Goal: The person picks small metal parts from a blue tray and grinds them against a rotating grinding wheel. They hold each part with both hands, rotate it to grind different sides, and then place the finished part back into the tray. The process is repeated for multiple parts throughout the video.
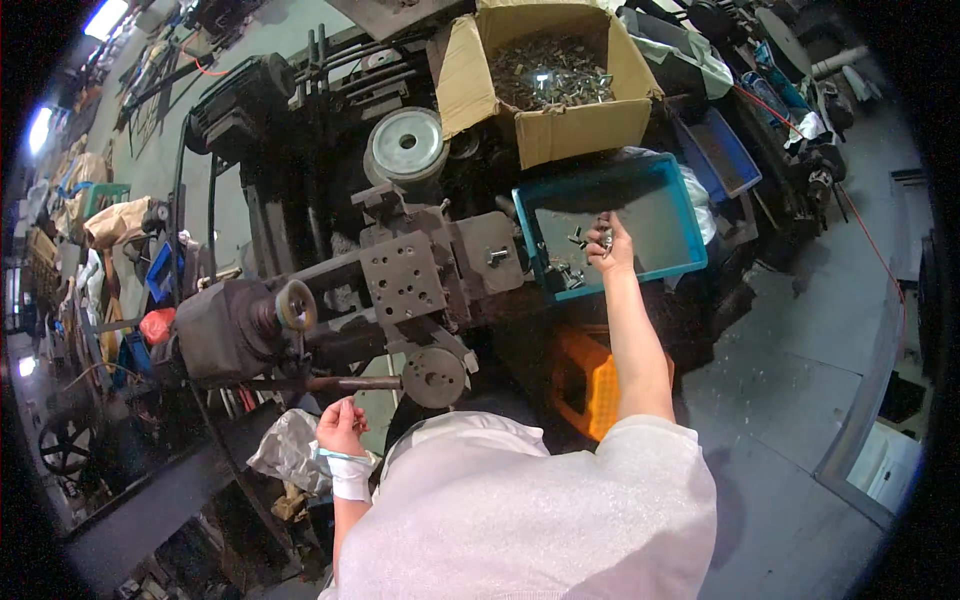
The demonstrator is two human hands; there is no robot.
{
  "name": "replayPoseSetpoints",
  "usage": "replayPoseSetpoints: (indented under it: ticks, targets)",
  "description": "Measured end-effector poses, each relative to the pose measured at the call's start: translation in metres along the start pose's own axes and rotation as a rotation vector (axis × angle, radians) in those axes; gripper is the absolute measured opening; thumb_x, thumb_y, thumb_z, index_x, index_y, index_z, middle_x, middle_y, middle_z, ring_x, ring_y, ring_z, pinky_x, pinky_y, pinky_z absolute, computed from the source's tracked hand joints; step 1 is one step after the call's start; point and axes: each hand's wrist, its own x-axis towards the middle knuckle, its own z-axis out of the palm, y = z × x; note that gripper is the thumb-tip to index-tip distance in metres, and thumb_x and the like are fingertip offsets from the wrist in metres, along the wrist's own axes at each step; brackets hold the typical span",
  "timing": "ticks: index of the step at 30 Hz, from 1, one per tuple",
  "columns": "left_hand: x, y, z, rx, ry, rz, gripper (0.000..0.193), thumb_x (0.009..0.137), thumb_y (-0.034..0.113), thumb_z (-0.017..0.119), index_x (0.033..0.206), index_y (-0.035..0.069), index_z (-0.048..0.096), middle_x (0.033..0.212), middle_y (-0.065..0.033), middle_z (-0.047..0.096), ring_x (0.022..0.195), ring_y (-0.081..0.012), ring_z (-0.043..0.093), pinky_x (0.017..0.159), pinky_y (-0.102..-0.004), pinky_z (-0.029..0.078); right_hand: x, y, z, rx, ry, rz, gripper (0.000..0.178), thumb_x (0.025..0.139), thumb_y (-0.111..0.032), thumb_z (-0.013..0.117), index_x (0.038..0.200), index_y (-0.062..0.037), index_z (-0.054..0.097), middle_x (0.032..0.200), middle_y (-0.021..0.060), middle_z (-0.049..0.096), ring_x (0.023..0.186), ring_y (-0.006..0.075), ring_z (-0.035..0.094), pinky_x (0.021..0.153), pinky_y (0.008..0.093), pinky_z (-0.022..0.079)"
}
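Observation:
My right hand [612, 244] reaches over the teal plastic tray [690, 268], fingers curled around several small shiny metal parts. More of these small metal pieces [568, 276] lie in the tray's near left corner, beside that hand. My left hand [342, 428] is held low, a white band round its wrist, its fingers closed; whether anything is in them I cannot make out. It is nearest to the machine's long bar [350, 383], which ends at a round drilled disc [434, 377]. One small metal piece [497, 257] rests on the machine's flat plate [480, 238].
Behind the tray stands an open cardboard box [580, 135] full of small metal parts. A blue bin [725, 150] is at its right. An orange plastic stool [600, 390] sits below the tray. Left of the machine's drilled block [402, 278] is a wheel-shaped part [296, 305].

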Motion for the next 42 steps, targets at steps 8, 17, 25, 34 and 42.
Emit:
replayPoseSetpoints:
  ticks: [8,17,25,34,42]
  targets:
    - [-0.009,0.066,0.09,-0.284,-0.614,-0.144,0.037,0.087,0.031,0.048,0.104,-0.001,0.051,0.088,-0.0101,0.058,0.08,-0.0185,0.057,0.069,-0.0324,0.047,-0.142,0.135,0.183,-0.351,-0.213,-0.104,0.006,0.078,-0.013,0.056,0.083,-0.0113,0.058,0.075,0.0042,0.056,0.06,0.0108,0.051,0.035,0.0189,0.033]
    - [0.017,0.046,0.07,-0.915,-0.797,-0.518,0.051,0.087,0.045,0.035,0.11,0.002,0.048,0.111,-0.0205,0.05,0.104,-0.0333,0.047,0.091,-0.0446,0.036,-0.22,0.29,0.247,-1.73,-0.723,-1.149,0.018,0.062,-0.014,0.065,0.079,-0.0109,0.063,0.077,0.0023,0.06,0.078,0.0217,0.057,0.067,0.0315,0.046]
    - [0.016,0.047,0.038,-1.148,-0.738,-0.557,0.042,0.086,0.039,0.043,0.101,0.001,0.052,0.105,-0.0187,0.053,0.1,-0.0334,0.049,0.087,-0.0421,0.04,-0.229,0.335,0.242,-1.949,-0.8,-1.058,0.027,0.064,-0.013,0.061,0.091,-0.0139,0.064,0.081,-0.0001,0.062,0.091,0.022,0.054,0.079,0.0357,0.042]
    - [0.038,0.03,0.007,-0.928,-0.57,-0.676,0.033,0.083,0.033,0.054,0.092,0.001,0.054,0.095,-0.0109,0.057,0.083,-0.0279,0.056,0.07,-0.0363,0.048,-0.238,0.341,0.263,-1.4,-0.532,-0.488,0.017,0.083,-0.012,0.052,0.097,-0.0015,0.054,0.078,0.0087,0.061,0.067,0.0195,0.06,0.063,0.0297,0.049]
    - [0.039,0.038,-0.014,-0.915,-0.893,-0.497,0.025,0.086,0.026,0.051,0.104,0.009,0.052,0.083,-0.0043,0.053,0.069,-0.0168,0.054,0.045,-0.0244,0.042,-0.201,0.323,0.257,-0.781,0.017,0.417,0.025,0.085,-0.029,0.053,0.084,-0.0041,0.053,0.056,0.0008,0.049,0.045,0.0118,0.046,0.041,0.0233,0.036]
